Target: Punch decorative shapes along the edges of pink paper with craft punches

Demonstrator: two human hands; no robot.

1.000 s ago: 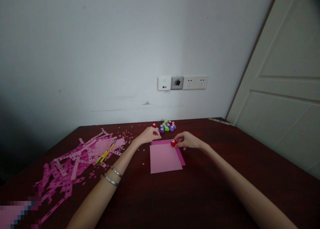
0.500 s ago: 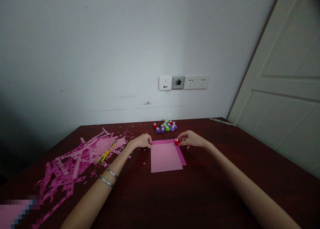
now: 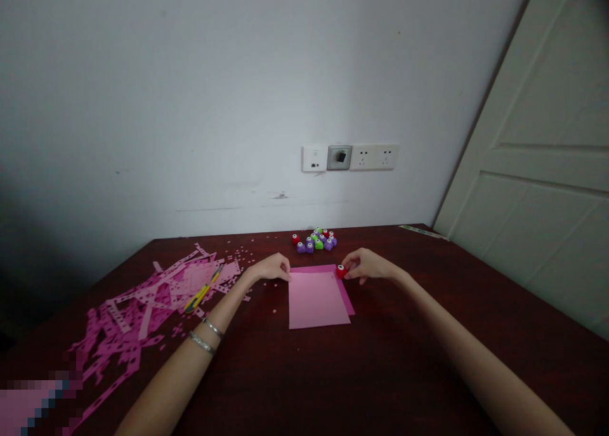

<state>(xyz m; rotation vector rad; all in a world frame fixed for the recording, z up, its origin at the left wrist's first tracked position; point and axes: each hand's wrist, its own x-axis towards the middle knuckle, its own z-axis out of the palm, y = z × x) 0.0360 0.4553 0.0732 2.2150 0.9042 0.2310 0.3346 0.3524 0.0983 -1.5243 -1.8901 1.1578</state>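
My right hand (image 3: 365,266) pinches a small red paper punch (image 3: 340,271) at the far right corner of a pink paper sheet (image 3: 318,299). This sheet lies on a darker pink sheet (image 3: 349,304) on the dark wooden table (image 3: 361,366). My left hand (image 3: 270,268) rests with curled fingers on the table at the sheet's far left corner, touching its edge. Two bracelets (image 3: 205,336) circle my left wrist.
A cluster of small red, purple and green punches (image 3: 314,241) sits near the wall. Punched pink paper strips (image 3: 137,312) and confetti cover the table's left side, with a yellow craft knife (image 3: 203,290) on them. A door (image 3: 537,169) stands at right.
My left hand drew back from the punch cluster to the sheet's left corner. My right hand slid the red punch rightward along the sheet's far edge.
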